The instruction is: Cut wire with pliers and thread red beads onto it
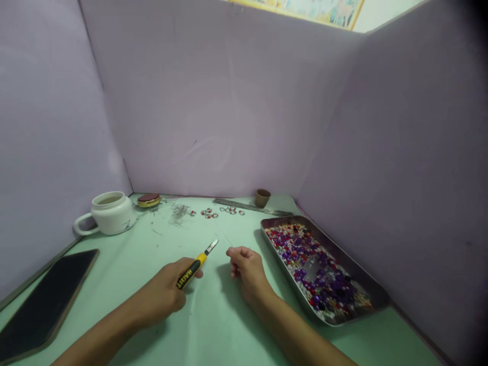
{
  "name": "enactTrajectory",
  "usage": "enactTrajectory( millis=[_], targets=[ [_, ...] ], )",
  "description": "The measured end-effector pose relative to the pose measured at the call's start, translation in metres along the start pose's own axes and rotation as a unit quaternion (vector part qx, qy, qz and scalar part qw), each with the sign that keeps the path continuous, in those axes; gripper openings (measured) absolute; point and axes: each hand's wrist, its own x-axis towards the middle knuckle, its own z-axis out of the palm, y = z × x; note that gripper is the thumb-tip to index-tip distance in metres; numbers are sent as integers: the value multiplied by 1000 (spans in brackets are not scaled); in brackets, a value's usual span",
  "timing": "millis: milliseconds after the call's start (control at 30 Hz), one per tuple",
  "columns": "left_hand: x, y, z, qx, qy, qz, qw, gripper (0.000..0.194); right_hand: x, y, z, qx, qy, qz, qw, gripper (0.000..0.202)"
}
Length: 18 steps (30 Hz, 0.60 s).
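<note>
L hand (176,284) curled in a grip; R hand (249,269) near it, a bit fwd, fingertips (231,251) pinched tog. Bare L forearm (114,325) & R forearm (293,325) angle inward behind them, well apart.

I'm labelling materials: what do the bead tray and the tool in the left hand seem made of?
Bead tray: probably metal, grey with a satin sheen. Tool: handle likely plastic, black and yellow; tip apparently metal, silvery and shiny.

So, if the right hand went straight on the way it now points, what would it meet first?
Most likely the blade of the knife in the left hand, though one view leaves their heights unclear.
</note>
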Motion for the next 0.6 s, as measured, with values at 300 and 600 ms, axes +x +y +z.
enactTrajectory(
  millis=[300,600],
  targets=[
    [2,-5,4,-104,-3,-70,992,32,-1,10,-2,26,9,-5,1000,19],
    [4,-6,3,-73,4,-60,996,27,-2,15,-1,-30,11,-54,998,19]
  ],
)
